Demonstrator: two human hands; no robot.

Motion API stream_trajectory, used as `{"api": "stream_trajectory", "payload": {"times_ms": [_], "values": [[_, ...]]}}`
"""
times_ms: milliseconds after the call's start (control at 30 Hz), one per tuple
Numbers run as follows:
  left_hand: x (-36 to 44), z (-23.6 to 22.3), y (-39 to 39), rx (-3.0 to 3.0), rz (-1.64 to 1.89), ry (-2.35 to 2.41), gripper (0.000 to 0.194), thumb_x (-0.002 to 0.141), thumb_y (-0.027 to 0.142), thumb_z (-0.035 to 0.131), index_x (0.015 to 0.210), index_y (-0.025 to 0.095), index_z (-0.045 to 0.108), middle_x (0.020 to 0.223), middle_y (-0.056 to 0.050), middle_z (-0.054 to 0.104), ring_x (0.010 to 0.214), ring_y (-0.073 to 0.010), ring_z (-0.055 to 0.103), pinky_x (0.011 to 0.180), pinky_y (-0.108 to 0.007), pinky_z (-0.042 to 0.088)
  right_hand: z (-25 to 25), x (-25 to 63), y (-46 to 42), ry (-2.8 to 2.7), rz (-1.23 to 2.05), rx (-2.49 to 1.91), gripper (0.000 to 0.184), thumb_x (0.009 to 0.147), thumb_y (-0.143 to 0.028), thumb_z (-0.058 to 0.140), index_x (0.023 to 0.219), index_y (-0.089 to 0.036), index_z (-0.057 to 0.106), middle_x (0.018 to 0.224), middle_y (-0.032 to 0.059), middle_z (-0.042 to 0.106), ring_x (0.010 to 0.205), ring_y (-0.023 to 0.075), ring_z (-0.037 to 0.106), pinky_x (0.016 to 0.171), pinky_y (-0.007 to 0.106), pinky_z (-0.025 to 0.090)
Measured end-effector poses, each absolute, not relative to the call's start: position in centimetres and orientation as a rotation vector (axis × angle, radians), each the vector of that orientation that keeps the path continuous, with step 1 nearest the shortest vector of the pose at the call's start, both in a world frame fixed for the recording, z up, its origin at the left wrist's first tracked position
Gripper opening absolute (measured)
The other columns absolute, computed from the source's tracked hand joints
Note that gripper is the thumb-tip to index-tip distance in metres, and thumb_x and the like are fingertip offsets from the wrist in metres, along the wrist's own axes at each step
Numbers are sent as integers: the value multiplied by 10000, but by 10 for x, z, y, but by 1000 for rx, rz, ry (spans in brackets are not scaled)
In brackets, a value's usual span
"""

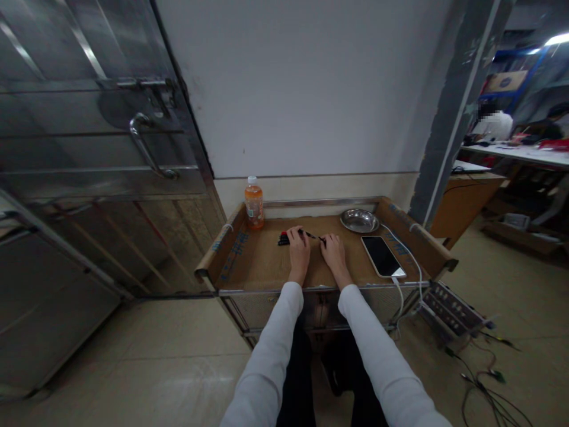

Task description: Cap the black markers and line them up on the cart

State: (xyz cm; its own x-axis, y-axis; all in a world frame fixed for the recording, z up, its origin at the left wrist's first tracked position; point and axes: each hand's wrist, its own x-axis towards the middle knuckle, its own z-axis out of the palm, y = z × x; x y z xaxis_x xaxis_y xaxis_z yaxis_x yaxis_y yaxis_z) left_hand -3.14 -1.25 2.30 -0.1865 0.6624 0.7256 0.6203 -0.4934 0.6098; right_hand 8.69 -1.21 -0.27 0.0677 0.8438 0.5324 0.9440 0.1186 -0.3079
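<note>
Both my hands rest on a cardboard-lined cart top (267,261). My left hand (299,248) lies over a small pile of dark pens or markers (283,238), one with a red end, its fingers curled down onto them. My right hand (332,248) pinches the end of a thin dark pen (312,236) that runs between the two hands. What exactly the left fingers grip is too small to make out.
An orange drink bottle (254,204) stands at the cart's back left. A steel bowl (359,220) sits at the back right, with a phone (383,256) on a white cable in front of it. A steel door (89,148) is left; a power strip (451,308) lies on the floor right.
</note>
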Motion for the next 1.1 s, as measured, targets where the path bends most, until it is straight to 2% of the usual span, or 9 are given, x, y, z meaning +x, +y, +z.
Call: {"api": "stream_trajectory", "payload": {"times_ms": [367, 567, 767, 1100], "values": [[-32, 23, -13, 1960, 1659, 1690, 187, 950, 199, 336, 1060, 151, 479, 1112, -127, 500, 1019, -198, 555, 847, -330, 487, -2, 86, -12, -1678, -233, -1797, 197, 888, -156, 446, 971, -143, 625, 976, 105, 630, 925, 205, 515, 813, 300, 353], [-28, 19, -8, 2139, 1319, 1901, 222, 941, 158, 338, 1079, 137, 511, 1114, -134, 535, 901, -187, 608, 731, -287, 501, 3, 86, -16, -1581, -232, -1846, 234, 886, -135, 423, 999, -126, 627, 996, 121, 630, 936, 217, 520, 820, 311, 351], [-21, 17, -1, 2426, 1055, 2084, 288, 908, 81, 305, 986, 133, 577, 1004, -161, 610, 1001, -271, 572, 872, -429, 465, 4, 86, -17, -1588, -224, -1922, 244, 877, -136, 445, 1023, -129, 640, 1025, 135, 620, 962, 230, 521, 824, 322, 359], [-17, 12, 12, 2594, 919, 1947, 260, 903, 84, 354, 1036, 149, 569, 1101, -138, 605, 1043, -243, 544, 918, -402, 424, 3, 85, -14, -1601, -232, -1970, 265, 892, -152, 431, 1044, -166, 647, 1051, 142, 592, 999, 236, 506, 835, 338, 354]]}}
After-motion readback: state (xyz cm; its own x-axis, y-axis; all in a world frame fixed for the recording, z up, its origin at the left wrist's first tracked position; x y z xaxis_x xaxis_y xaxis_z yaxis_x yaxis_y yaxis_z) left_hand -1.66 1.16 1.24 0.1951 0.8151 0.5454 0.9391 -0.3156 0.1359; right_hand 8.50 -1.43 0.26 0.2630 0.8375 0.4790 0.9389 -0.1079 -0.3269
